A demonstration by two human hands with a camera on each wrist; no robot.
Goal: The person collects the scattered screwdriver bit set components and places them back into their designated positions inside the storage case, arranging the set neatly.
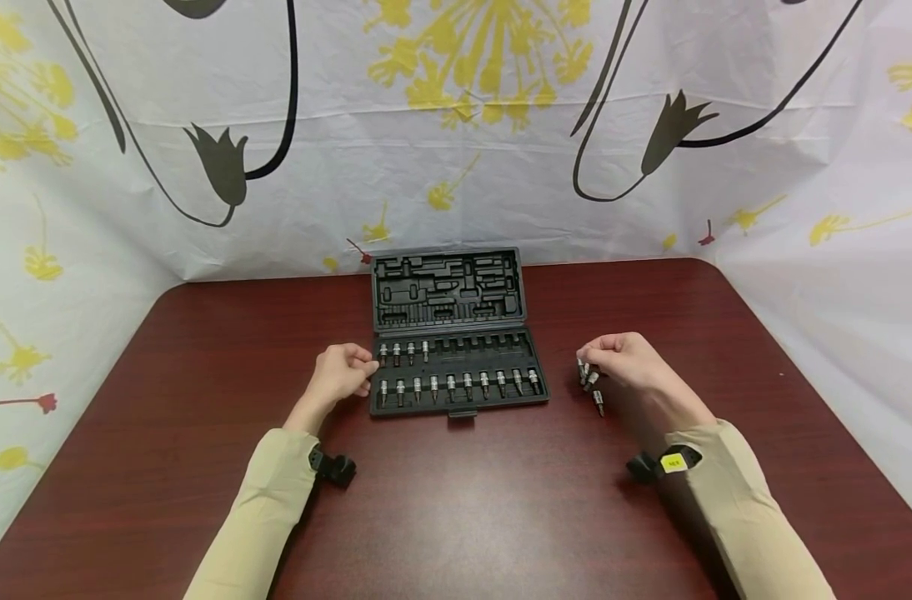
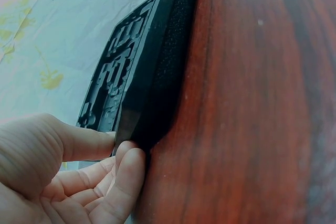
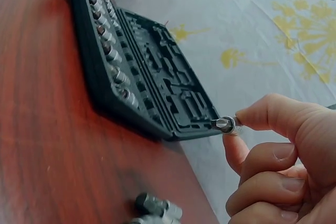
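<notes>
A black plastic case (image 1: 463, 364) lies unfolded on the table. Its lower tray holds a full front row of silver bit sockets (image 1: 451, 383) and several more at the left of the back row; the back row's right slots are bare. My left hand (image 1: 338, 372) pinches the case's left edge between thumb and fingers, as the left wrist view shows close up. Between thumb and index finger, my right hand (image 1: 628, 360) holds a bit socket (image 3: 226, 125) with its dark tip pointing toward the case. Beneath that hand lie several loose bit sockets (image 1: 598, 402), partly hidden by it.
The moulded lid (image 1: 448, 325) leans back behind the tray, near a white patterned cloth (image 1: 456, 192) along the table's far edge. A latch (image 1: 462, 414) juts from the case's front. Dark red wooden table (image 1: 486, 500) surrounds everything.
</notes>
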